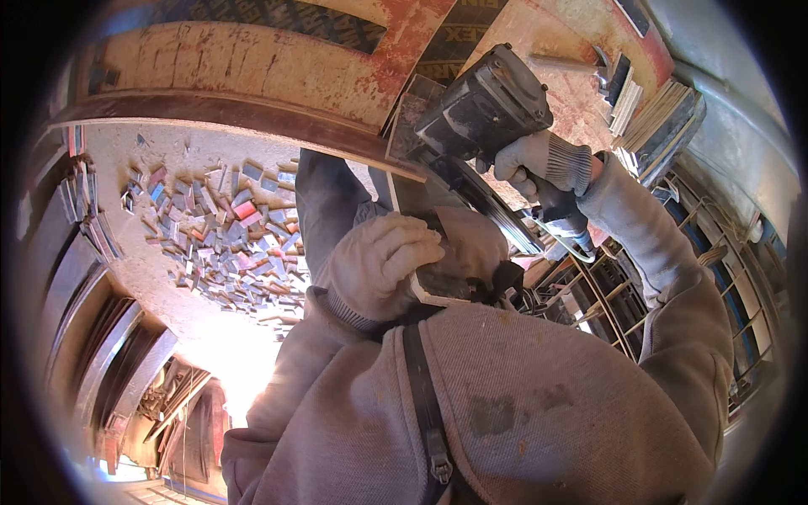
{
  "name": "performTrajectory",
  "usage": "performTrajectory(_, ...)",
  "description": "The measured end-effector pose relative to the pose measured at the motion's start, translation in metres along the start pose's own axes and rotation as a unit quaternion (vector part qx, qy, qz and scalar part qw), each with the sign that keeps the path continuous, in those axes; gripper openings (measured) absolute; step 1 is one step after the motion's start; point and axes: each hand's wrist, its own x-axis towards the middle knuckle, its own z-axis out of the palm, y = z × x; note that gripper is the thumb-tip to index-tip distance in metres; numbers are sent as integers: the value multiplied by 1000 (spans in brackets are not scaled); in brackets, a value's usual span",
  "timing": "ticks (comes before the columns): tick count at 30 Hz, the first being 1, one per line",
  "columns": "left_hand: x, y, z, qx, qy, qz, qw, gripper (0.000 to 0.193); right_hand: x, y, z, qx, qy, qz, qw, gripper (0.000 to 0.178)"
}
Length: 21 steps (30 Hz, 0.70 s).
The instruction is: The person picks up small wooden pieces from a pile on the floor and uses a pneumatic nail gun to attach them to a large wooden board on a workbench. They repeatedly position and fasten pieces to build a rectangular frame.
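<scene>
My right hand (543, 166), in a grey knit-cuffed glove, is wrapped round the handle of a black nail gun (484, 105). Its long magazine (492, 210) slants down toward my body. The gun's nose sits at the edge of a worn reddish plywood sheet (227, 63), but the contact point is hidden. My left hand (383, 261), in a pale glove, is closed on a dark-faced board (439, 284) with a light cut edge, held close to my chest. How far this board reaches toward the sheet is partly hidden behind my hand and the gun.
A heap of small wood offcuts (236, 219) covers the floor at left. Panels (101, 353) lean along the left side. A hammer (572, 65) and stacked wood strips (661, 114) lie at the upper right. A metal rack (606, 299) stands on the right, below a hose (582, 248).
</scene>
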Motion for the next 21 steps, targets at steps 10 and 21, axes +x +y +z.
performTrajectory(10,-5,-2,2,13,10,-3,1000,34,7,5,-1,-4,6,14,1000,24)
performTrajectory(21,-4,-4,0,-5,8,1,1000,35,-10,-9,8,-8,45,34,998,17)
